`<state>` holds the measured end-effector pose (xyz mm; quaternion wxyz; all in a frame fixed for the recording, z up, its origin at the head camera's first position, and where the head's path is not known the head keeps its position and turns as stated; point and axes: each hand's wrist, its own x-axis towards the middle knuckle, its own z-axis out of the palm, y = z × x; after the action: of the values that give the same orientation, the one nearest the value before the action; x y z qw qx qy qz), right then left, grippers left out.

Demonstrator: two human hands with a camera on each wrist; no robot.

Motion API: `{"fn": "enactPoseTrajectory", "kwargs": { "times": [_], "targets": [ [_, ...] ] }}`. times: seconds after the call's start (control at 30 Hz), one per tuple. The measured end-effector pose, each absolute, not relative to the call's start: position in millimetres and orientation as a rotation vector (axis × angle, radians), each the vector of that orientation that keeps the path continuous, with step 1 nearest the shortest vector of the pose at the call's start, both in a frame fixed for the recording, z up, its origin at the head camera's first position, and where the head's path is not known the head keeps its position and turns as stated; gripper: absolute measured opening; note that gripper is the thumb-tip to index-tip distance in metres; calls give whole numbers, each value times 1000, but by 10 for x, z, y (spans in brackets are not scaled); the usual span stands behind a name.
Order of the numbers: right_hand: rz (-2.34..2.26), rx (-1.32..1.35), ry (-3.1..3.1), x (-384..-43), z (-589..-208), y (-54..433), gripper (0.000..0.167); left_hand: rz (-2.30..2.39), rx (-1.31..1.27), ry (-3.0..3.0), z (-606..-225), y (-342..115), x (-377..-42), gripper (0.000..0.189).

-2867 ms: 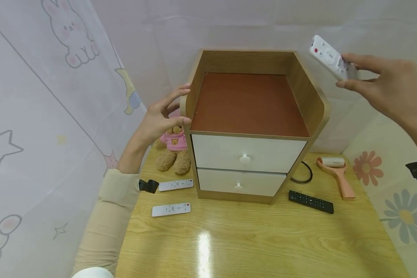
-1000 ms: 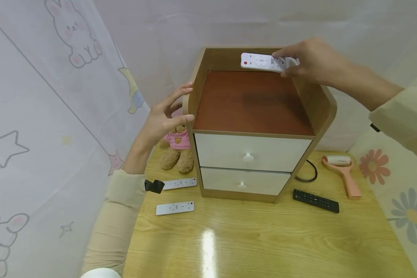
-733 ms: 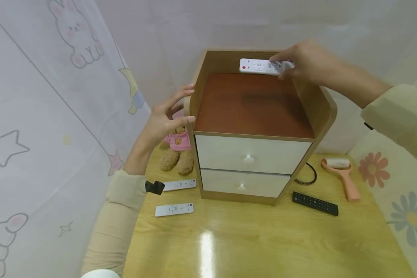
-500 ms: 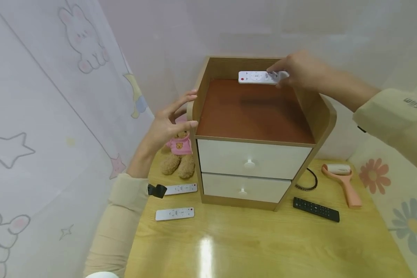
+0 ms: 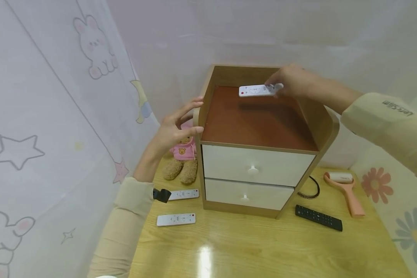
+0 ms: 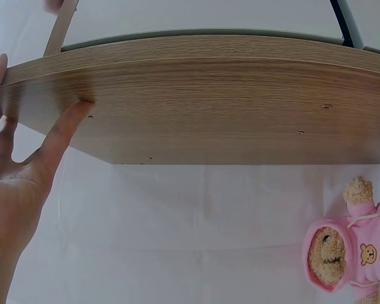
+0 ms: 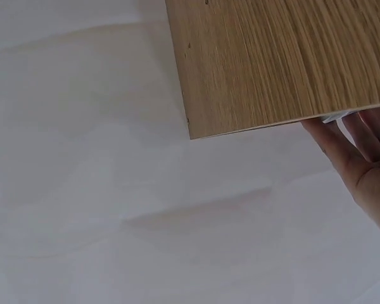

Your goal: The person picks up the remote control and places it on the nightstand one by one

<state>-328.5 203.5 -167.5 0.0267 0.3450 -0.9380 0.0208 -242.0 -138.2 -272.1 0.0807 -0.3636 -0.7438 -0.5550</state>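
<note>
My right hand (image 5: 294, 82) pinches one end of a white remote control (image 5: 255, 90) with a red button. The remote is held level over the brown top (image 5: 253, 119) of a small two-drawer cabinet (image 5: 258, 164), its shadow beneath it. In the right wrist view, the cabinet's side panel (image 7: 272, 57) hides most of the remote. My left hand (image 5: 175, 131) rests against the cabinet's left side panel, fingers spread and fairly straight. In the left wrist view, fingertips of the left hand (image 6: 25, 171) touch that wooden panel (image 6: 209, 107).
On the wooden table (image 5: 250, 247), two more white remotes lie left of the cabinet, the nearer remote (image 5: 176, 219) in front. A teddy bear (image 5: 183, 158) in pink sits behind them. To the right are a black remote (image 5: 318, 217), an orange-handled lint roller (image 5: 347, 191) and a coiled black cord (image 5: 311, 191).
My right hand has brought the white remote from the right of the cabinet to over its top, then lowered it somewhat. The left hand stays at the side panel. The head view has shifted slightly.
</note>
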Motion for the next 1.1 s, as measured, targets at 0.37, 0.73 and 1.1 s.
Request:
{"fn": "enactPoseTrajectory", "kwargs": {
  "times": [0.37,0.73,1.1],
  "targets": [
    [42,1105,-2936,-3413,-1718,2084,42,-1677,-1067,-2239,-2704,-1318,-2442,60],
    [-14,1120,-3006,-3491,-1770,2049,41,-1672,-1109,-2210,-2705,-1300,-2466,61],
    [6,1157,-3020,-3544,-1854,1971,38,-1658,-1081,-2202,-2708,-1339,-2452,62]
  ]
}}
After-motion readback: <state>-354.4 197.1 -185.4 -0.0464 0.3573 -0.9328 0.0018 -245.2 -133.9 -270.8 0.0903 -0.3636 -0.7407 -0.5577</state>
